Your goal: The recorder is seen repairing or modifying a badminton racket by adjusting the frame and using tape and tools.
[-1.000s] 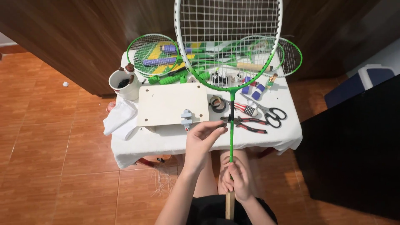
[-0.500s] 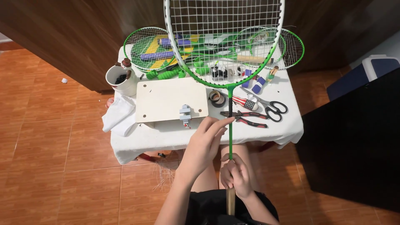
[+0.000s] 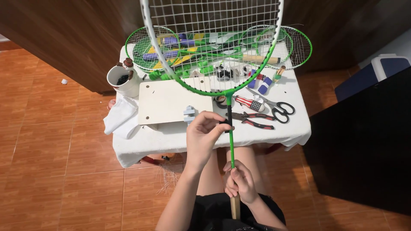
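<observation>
Left of the racket [image 3: 230, 141], which stood upright before the table [image 3: 171, 137], the left hand [image 3: 204, 137] pinched the dark band on its shaft. The right hand [image 3: 240, 183] clenched the bare wooden handle. A loosened pinch could let that band slip askew.

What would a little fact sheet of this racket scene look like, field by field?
Held item: green-and-white badminton racket, upright, bare wooden handle at the bottom
Left hand: pinching the black band on the shaft
Right hand: gripping the shaft just above the handle
Surface: small table under a white cloth
On it: pale wooden board, black-handled scissors, red-and-black pliers, white cup, more green rackets
Floor: orange tiles
</observation>
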